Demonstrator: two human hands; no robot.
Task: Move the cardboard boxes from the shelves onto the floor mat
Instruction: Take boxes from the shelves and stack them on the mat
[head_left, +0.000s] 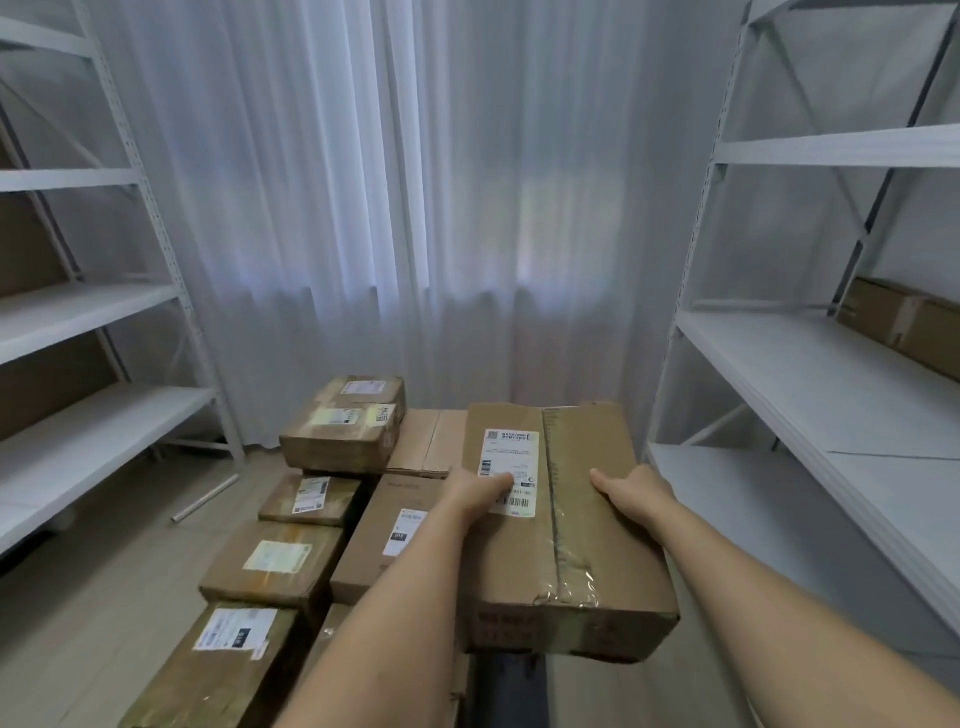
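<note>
You hold a large cardboard box (561, 525) in front of you, above the other boxes. Your left hand (475, 493) lies on its top with the thumb across the white shipping label (511, 473); the fingers go over the left edge, and I cannot tell how they grip. Your right hand (631, 493) rests near the right edge, thumb on top, the other fingers hidden behind the side. Below, at your left, taped boxes (275, 564) stand in a row on the floor. Behind them a box with yellow labels (345, 423) sits on flat cardboard (431, 441). On the right shelf (810, 379) one more box (909, 325) lies. A white curtain (415, 208) hangs at the back.
</note>
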